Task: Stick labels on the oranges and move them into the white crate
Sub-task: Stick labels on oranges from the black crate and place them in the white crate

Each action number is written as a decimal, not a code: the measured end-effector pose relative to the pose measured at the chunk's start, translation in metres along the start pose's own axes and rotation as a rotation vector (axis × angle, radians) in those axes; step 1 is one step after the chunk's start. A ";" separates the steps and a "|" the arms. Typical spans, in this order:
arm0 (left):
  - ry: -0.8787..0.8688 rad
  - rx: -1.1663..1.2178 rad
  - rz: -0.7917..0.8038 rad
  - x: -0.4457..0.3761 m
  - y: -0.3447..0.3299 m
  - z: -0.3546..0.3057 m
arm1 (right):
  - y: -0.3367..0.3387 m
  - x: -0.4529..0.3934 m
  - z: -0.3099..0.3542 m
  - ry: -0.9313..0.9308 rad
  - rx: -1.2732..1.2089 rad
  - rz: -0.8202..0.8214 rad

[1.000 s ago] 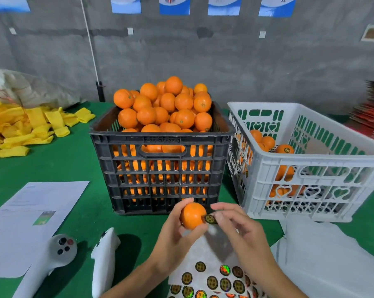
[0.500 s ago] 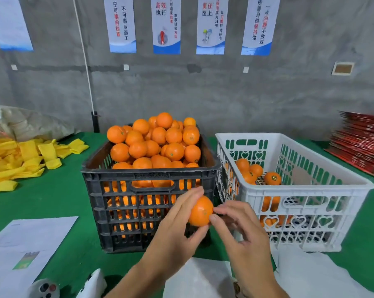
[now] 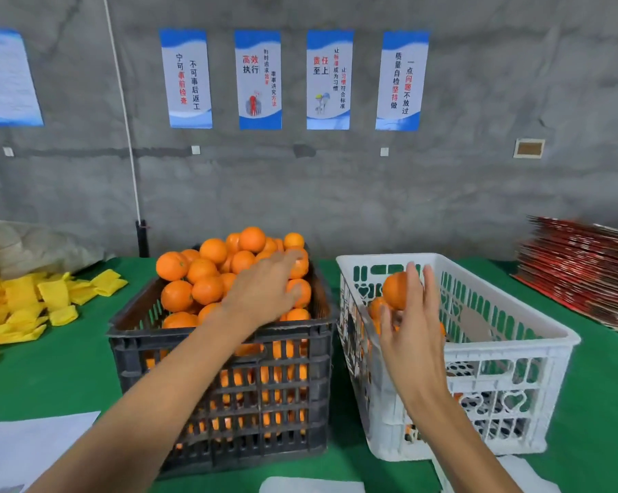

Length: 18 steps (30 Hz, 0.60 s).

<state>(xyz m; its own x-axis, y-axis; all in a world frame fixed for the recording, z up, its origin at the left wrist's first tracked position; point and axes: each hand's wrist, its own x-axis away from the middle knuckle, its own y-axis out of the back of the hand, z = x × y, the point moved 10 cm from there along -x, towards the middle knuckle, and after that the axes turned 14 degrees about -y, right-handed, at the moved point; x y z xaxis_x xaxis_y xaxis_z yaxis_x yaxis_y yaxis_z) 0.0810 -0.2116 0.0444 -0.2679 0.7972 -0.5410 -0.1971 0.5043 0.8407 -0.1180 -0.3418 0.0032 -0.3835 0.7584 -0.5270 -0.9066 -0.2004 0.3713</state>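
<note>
Two crates sit ahead of your hands on the green table [image 3: 51, 368]: a black crate [image 3: 229, 403] under your left hand [image 3: 265, 290] and a white crate [image 3: 496, 354] under your right hand [image 3: 410, 336]. Your left hand reaches over the black crate and lies palm down on the heaped oranges [image 3: 208, 275], fingers spread and fairly straight, the fingertips touching fruit at the far right of the pile. It grips nothing that you can see. Your right hand is raised over the near left corner of the white crate, fingers pointing up and loosely parted, with an orange [image 3: 394, 290] at its fingertips; the orange rests against the fingers and thumb, above the crate's open top. Whether the fingers truly pinch it or it is just leaving them cannot be told. No label shows on the side of the orange facing you. Below that hand, a few more oranges lie in the bottom of the white crate, seen partly through its wall. Well to the left of your left arm lies a pile of yellow sleeves [image 3: 23, 307], and a white paper [image 3: 26, 453] sits just beside your left forearm. Far right of your right hand is a red stack [image 3: 585, 272]. Four posters [image 3: 257, 80] hang on the grey wall beyond both crates.
</note>
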 end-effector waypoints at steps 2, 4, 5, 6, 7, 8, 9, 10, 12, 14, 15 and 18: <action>0.290 -0.093 0.375 0.008 -0.032 0.061 | 0.000 -0.001 -0.002 0.024 0.005 0.008; 0.423 -0.047 0.699 0.030 -0.061 0.086 | -0.003 0.004 -0.002 0.044 -0.053 0.032; 0.455 0.007 0.757 0.037 -0.070 0.090 | -0.006 0.010 0.000 0.063 -0.079 0.045; 0.473 0.051 0.755 0.038 -0.076 0.095 | -0.010 0.015 0.002 0.079 -0.090 0.058; 0.487 0.085 0.716 0.036 -0.079 0.098 | -0.013 0.021 0.002 0.082 -0.094 0.073; 0.501 0.109 0.660 0.033 -0.078 0.101 | -0.017 0.025 0.002 0.077 -0.099 0.089; 0.511 0.122 0.596 0.031 -0.073 0.101 | -0.020 0.029 0.000 0.080 -0.111 0.103; 0.500 0.113 0.512 0.028 -0.064 0.100 | -0.022 0.033 -0.001 0.088 -0.135 0.124; 0.383 0.070 0.231 0.019 -0.033 0.086 | -0.028 0.043 -0.001 0.089 -0.210 0.189; 0.220 0.180 -0.134 0.022 0.005 0.048 | -0.035 0.055 0.007 0.105 -0.309 0.276; 0.133 0.270 -0.288 0.031 0.022 0.024 | -0.039 0.063 0.013 0.120 -0.354 0.318; -0.135 0.352 -0.529 0.073 0.047 -0.049 | -0.040 0.084 0.029 0.152 -0.480 0.346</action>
<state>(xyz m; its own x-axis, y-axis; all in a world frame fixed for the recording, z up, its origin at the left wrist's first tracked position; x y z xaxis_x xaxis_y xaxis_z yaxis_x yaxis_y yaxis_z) 0.0061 -0.1461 0.0431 -0.0945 0.4347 -0.8956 0.0572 0.9005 0.4310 -0.1087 -0.2523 -0.0337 -0.6589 0.5092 -0.5537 -0.6894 -0.7033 0.1736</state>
